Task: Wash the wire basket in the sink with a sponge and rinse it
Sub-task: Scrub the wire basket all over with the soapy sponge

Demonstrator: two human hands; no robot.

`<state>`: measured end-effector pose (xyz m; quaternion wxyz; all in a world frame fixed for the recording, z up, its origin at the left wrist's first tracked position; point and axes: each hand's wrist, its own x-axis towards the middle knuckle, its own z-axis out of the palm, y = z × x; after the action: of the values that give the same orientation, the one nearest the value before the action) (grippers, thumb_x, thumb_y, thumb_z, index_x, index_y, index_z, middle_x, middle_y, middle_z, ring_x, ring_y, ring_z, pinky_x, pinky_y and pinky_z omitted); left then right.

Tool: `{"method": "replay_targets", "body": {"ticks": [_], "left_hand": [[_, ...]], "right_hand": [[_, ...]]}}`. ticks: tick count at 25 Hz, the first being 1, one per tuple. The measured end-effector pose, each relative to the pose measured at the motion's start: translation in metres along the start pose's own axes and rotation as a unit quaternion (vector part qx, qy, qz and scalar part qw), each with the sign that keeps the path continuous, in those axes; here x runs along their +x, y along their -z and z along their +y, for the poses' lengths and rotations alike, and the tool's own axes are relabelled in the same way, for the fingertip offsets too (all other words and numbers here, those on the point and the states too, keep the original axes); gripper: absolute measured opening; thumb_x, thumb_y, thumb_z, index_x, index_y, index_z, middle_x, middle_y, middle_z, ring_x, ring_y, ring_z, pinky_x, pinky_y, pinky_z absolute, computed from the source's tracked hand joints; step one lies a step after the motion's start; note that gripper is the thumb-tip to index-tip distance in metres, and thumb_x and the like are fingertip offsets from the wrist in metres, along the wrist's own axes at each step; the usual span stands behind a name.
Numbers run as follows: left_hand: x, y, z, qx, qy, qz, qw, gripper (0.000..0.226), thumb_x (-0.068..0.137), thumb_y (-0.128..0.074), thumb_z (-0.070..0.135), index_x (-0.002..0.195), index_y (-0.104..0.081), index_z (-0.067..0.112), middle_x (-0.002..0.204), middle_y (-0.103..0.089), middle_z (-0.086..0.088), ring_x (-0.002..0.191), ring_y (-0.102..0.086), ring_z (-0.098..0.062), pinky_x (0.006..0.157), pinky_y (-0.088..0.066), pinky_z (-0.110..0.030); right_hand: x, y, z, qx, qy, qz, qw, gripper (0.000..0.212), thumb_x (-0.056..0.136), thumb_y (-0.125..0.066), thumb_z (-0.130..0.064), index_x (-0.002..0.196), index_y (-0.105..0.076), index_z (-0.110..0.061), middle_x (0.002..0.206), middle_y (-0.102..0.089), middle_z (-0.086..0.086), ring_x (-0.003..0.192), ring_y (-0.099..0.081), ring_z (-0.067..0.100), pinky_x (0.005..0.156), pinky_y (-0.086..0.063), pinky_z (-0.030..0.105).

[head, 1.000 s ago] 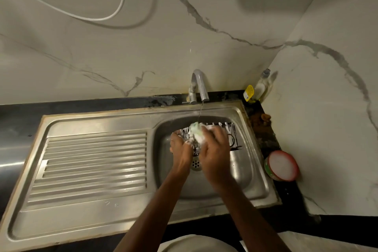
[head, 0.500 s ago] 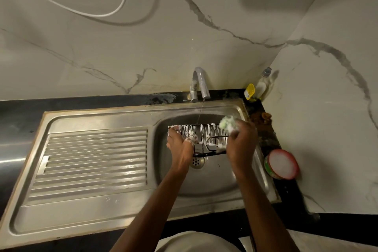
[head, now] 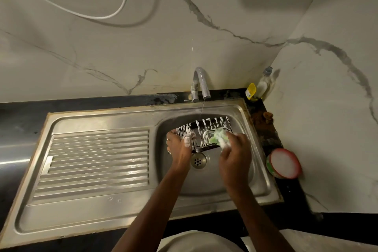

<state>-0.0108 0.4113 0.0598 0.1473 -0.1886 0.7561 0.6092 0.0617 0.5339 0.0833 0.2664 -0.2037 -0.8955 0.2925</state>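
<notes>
I hold the wire basket [head: 204,134] over the basin of the steel sink [head: 241,182], just above the drain [head: 198,160], which sits at about 6 o'clock from it. My left hand [head: 180,149] is clamped around the basket's left end, fingers wrapped over the dark rim and smeared with foam. My right hand [head: 235,161] grips the green sponge [head: 219,139] and presses it against the basket's right half, against the near wires at about 3 o'clock from my left hand. White suds cling to the upright wires along the far side.

The faucet [head: 201,84] stands at 12 o'clock from the basket, and a thin stream of water falls from its spout onto the far edge of the wires. The ribbed draining board [head: 96,159] of the sink lies out at 9 o'clock. On the dark tabletop [head: 272,139] at 3 o'clock of the basin rests a round tub with a white top and red rim [head: 284,162]. At about 1 o'clock, in the corner of the marble wall, stand a clear bottle [head: 264,84] and a small yellow item [head: 251,90] just beside it.
</notes>
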Motion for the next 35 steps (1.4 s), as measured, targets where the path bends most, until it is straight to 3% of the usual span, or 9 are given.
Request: {"method": "replay_targets", "body": {"ticks": [5,8,10,15,20,25,29,33,35], "left_hand": [[0.017,-0.008,-0.007,-0.020,0.045,0.045,0.998,0.048,0.095,-0.059,0.033,0.134,-0.044,0.010,0.141,-0.049,-0.021,0.127,-0.048,-0.039,0.108,-0.044,-0.056],[0.015,-0.008,-0.013,-0.032,0.045,0.049,0.997,0.047,0.100,-0.058,0.030,0.138,-0.042,0.007,0.142,-0.047,-0.020,0.129,-0.047,-0.039,0.110,-0.043,-0.057],[0.014,-0.006,-0.013,-0.062,0.045,0.047,0.996,0.053,0.098,-0.058,0.037,0.138,-0.042,0.007,0.143,-0.047,-0.020,0.130,-0.047,-0.039,0.111,-0.043,-0.058],[0.028,-0.013,-0.046,-0.137,-0.045,0.010,0.990,0.082,0.073,-0.053,0.075,0.124,-0.047,0.012,0.130,-0.054,-0.022,0.122,-0.058,-0.044,0.101,-0.051,-0.063],[0.033,-0.002,-0.060,-0.188,-0.134,-0.032,0.972,0.100,0.085,-0.047,0.077,0.127,-0.045,-0.015,0.113,-0.057,-0.019,0.098,-0.059,-0.034,0.084,-0.054,-0.047],[0.028,0.003,-0.051,-0.177,-0.140,-0.063,0.972,0.108,0.080,-0.056,0.086,0.125,-0.048,-0.012,0.109,-0.063,-0.023,0.097,-0.067,-0.029,0.084,-0.060,-0.044],[0.017,0.006,-0.037,-0.178,-0.133,-0.089,0.971,0.071,0.079,-0.058,0.059,0.126,-0.053,0.006,0.114,-0.067,-0.017,0.101,-0.070,-0.031,0.086,-0.061,-0.047],[0.031,0.005,-0.050,-0.193,-0.134,-0.098,0.967,0.084,0.084,-0.064,0.068,0.121,-0.054,-0.007,0.109,-0.064,-0.031,0.096,-0.067,-0.032,0.089,-0.060,-0.054],[0.029,0.010,-0.045,-0.205,-0.130,-0.139,0.960,0.085,0.081,-0.066,0.078,0.102,-0.056,-0.005,0.088,-0.057,-0.021,0.079,-0.057,-0.017,0.075,-0.056,-0.033]], "right_hand": [[-0.029,-0.002,-0.025,0.030,0.171,-0.070,0.982,0.037,0.092,-0.045,-0.009,0.120,-0.068,0.001,0.108,-0.060,0.014,0.098,-0.057,0.025,0.079,-0.049,0.031],[0.003,0.002,0.005,0.003,0.050,-0.021,0.999,0.038,0.083,-0.056,0.005,0.117,-0.068,-0.003,0.105,-0.060,0.014,0.095,-0.059,0.029,0.072,-0.047,0.028],[0.014,0.005,0.011,-0.011,-0.025,0.015,1.000,0.041,0.080,-0.061,0.012,0.118,-0.067,-0.003,0.105,-0.060,0.016,0.094,-0.060,0.030,0.069,-0.050,0.028],[-0.011,-0.004,-0.020,-0.008,0.195,-0.042,0.980,0.034,0.088,-0.051,-0.002,0.116,-0.070,0.001,0.104,-0.061,0.016,0.095,-0.057,0.027,0.074,-0.049,0.031],[0.059,0.018,0.013,-0.132,-0.028,0.056,0.989,0.038,0.074,-0.063,0.005,0.111,-0.071,-0.001,0.102,-0.065,0.019,0.092,-0.062,0.036,0.073,-0.034,0.026],[0.033,-0.004,-0.038,-0.085,0.118,-0.013,0.989,0.044,0.078,-0.054,-0.003,0.119,-0.067,-0.004,0.107,-0.062,0.012,0.097,-0.057,0.025,0.074,-0.047,0.024],[0.065,-0.001,-0.009,0.009,-0.056,0.014,0.998,0.036,0.087,-0.056,0.007,0.120,-0.067,0.000,0.111,-0.067,0.017,0.102,-0.064,0.028,0.081,-0.046,0.013],[0.064,0.000,0.009,0.001,-0.094,0.033,0.995,0.034,0.082,-0.060,0.012,0.113,-0.071,0.004,0.104,-0.069,0.020,0.095,-0.066,0.031,0.075,-0.043,0.018],[0.066,0.007,0.018,-0.001,-0.109,0.050,0.993,0.034,0.082,-0.060,0.013,0.113,-0.070,0.004,0.105,-0.068,0.020,0.096,-0.065,0.033,0.079,-0.038,0.009]]}}
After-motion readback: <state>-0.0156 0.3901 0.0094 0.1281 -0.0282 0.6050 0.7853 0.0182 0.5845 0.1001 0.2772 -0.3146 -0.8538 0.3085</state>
